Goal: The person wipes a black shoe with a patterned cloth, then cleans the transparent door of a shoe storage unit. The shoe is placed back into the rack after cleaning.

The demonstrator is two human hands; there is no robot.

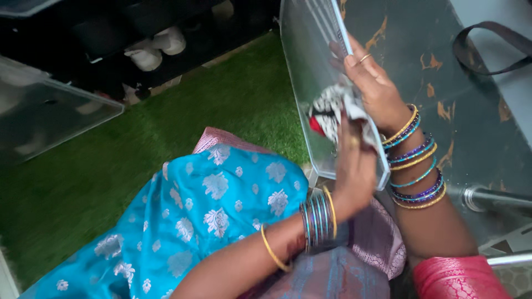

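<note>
Now, head view only:
Left hand (352, 169): fingers curled shut around a crumpled cloth, pressing it against the face of the clear plastic panel; the fingertips are hidden behind the cloth.
Cloth (332, 111): white with black pattern and a red patch, bunched at the fingertips of the left hand, lying flat to the panel's lower half, just beside the right hand's wrist.
Right hand (372, 83): fingers wrapped over the panel's right edge, gripping it; a ring shows on one finger, the thumb side lies behind the panel.
Clear plastic panel (305, 55): tilted upright, held between both hands, its lower corner near the lap.
Bangles: blue, purple and gold stacks on the right wrist (413, 160) and on the left wrist (318, 216).
Blue patterned garment (210, 205): covers the lap below the hands.
Green mat (166, 127): spread on the floor left of the panel.
Second clear panel (50, 111): lies well apart at far left.
Dark marbled surface (460, 127): right of the hands, with a dark strap (482, 50) on it.
</note>
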